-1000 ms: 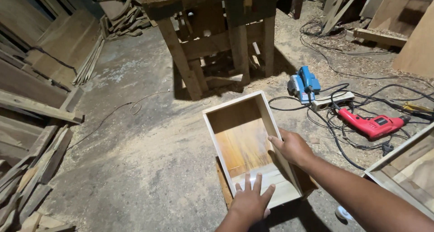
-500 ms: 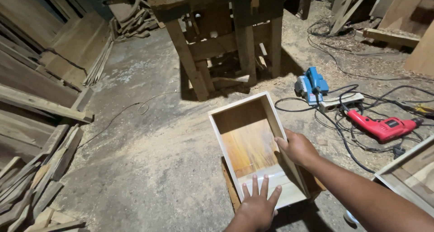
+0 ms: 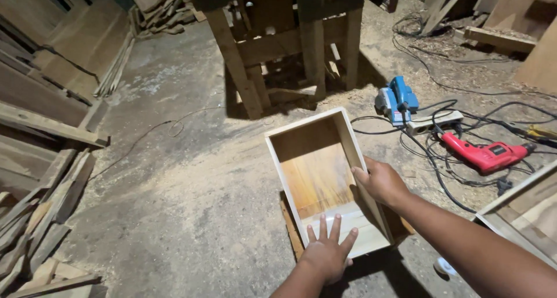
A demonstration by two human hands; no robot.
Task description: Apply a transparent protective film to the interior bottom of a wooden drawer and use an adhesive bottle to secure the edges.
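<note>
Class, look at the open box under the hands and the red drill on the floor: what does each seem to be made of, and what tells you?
The open box looks like bare, pale wood: grain streaks show on its bottom panel and the edges look raw, with no paint. The red drill seems to have a moulded plastic casing, smooth, evenly red and slightly glossy, with a dark front end, possibly metal.

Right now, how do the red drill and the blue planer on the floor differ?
The red drill is long and slim and lies on its side; the blue planer is short and blocky and sits upright on its base. The drill lies nearer the right hand, the planer nearer the wooden bench. Both rest among black cables beside the power strip, untouched by either hand.
</note>
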